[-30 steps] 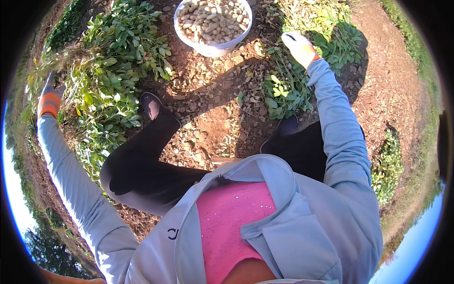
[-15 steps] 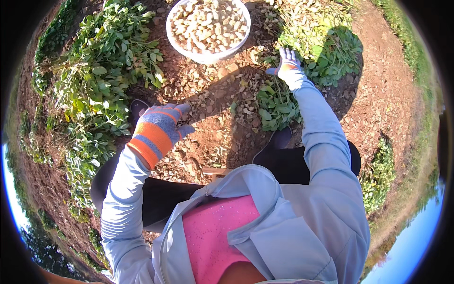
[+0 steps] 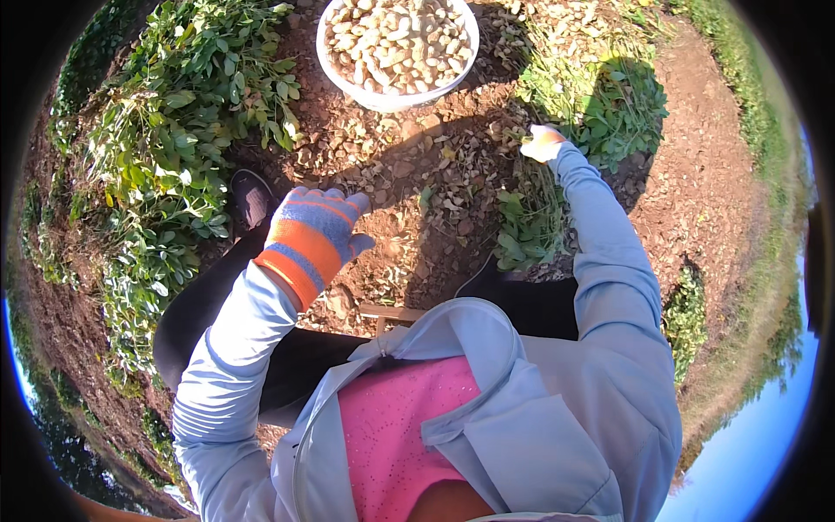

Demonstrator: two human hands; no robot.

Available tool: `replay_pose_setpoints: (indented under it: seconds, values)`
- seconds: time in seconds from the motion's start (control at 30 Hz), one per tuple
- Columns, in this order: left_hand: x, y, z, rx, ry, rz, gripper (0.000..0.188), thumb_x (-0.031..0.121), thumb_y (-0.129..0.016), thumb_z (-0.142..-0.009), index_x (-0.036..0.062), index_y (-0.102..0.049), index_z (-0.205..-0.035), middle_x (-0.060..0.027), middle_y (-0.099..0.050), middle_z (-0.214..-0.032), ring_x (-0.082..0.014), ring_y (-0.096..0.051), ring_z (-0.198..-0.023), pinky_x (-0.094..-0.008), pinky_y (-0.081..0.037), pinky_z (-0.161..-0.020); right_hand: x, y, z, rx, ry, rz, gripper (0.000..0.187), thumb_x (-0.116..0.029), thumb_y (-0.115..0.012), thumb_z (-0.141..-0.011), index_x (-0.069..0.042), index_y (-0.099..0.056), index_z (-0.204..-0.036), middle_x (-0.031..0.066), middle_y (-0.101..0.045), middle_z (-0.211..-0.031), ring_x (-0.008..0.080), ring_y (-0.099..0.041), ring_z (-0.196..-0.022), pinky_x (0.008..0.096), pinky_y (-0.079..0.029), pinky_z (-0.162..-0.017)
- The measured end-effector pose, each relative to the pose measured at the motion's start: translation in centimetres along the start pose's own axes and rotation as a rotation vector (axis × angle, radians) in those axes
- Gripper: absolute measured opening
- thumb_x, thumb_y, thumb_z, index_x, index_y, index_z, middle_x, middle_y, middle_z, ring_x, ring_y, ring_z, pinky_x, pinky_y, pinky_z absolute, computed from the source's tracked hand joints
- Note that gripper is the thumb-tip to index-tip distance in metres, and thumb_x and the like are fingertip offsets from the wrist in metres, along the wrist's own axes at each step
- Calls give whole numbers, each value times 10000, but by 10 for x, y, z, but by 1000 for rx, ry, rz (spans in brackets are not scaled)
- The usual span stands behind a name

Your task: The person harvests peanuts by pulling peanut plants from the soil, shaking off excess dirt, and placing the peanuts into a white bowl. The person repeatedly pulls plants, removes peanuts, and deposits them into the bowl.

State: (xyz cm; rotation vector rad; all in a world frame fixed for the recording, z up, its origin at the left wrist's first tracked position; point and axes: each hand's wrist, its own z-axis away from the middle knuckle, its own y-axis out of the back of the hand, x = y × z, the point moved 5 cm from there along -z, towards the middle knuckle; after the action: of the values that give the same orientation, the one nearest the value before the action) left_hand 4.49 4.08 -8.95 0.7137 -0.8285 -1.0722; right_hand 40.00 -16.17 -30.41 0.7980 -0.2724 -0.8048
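My left hand (image 3: 315, 235), in a grey and orange striped glove, hovers above the soil with its thumb apart from the slightly bent fingers. Nothing shows in it. On the right, my gloved right hand (image 3: 544, 143) is curled closed beside a heap of leafy peanut plants (image 3: 619, 113). Its fingers are mostly hidden, and a yellowish-green bit shows at them. Just below that hand lies a smaller bunch of green plants (image 3: 532, 222), its stems running up toward the hand. Beyond both hands stands a white tub (image 3: 396, 102) filled with peanuts (image 3: 400, 43).
A long row of leafy plants (image 3: 178, 113) runs along the left. Brown soil (image 3: 391, 196) strewn with dry leaves and clods lies between my feet; my left shoe (image 3: 250, 198) is beside the row. A wooden piece (image 3: 391, 312) shows between my legs. Another green clump (image 3: 685, 317) lies at right.
My right hand has gone from spread flat at the plant heap to curled closed, slightly nearer to me. My left hand has shifted a little to the right. The view has shifted slightly.
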Motion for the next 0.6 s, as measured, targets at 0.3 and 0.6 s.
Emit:
replay_pose_setpoints:
  seconds: [0.3,0.6]
  values:
    - [26,-5,15,-76,-60,4,438,409,-588,-781,106,-543,-1095,-122,-610,-901,-283,-585,-874,-369,-426,-775,-75,45,95,67,231,174,580,-317,-610,-755,-6,-449,-1216,210,-580,-1060,341,-572,-937,371,-455,-829]
    - [56,-50,16,42,-160,824,574,462,-558,-815,-13,-502,-1133,-218,-578,-1055,-373,-546,-992,-405,-431,-842,-209,53,150,215,495,229,420,-185,-583,-748,-19,-520,-1129,204,-602,-976,359,-574,-925,416,-456,-789]
